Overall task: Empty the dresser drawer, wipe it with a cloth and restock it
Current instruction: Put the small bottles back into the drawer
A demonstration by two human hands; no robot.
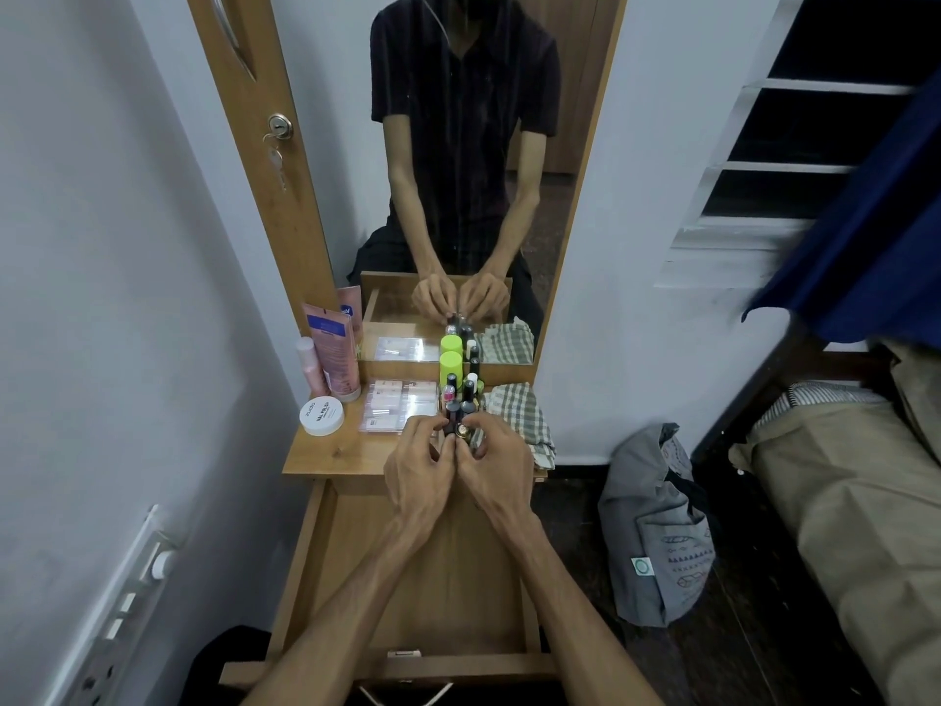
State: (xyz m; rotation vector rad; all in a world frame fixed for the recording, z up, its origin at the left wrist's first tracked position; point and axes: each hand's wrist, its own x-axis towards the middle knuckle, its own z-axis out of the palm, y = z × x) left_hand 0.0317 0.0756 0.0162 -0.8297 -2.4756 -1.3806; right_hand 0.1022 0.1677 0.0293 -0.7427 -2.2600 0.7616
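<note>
Drawer (pixel 448 568) stands pulled out and bare, its contents parked on the tabletop (pixel 326 458). Left hand (pixel 417 468) and right hand (pixel 496 468) each pinch small bottles (pixel 461 425) in a curled grip, likely for restocking.

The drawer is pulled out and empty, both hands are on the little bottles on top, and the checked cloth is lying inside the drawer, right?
Not quite. The checked cloth lies on the dresser top, right of the little bottles, not inside the drawer. The head view shows it. The drawer is out and looks empty, and the left hand and right hand are on the bottles.
</note>
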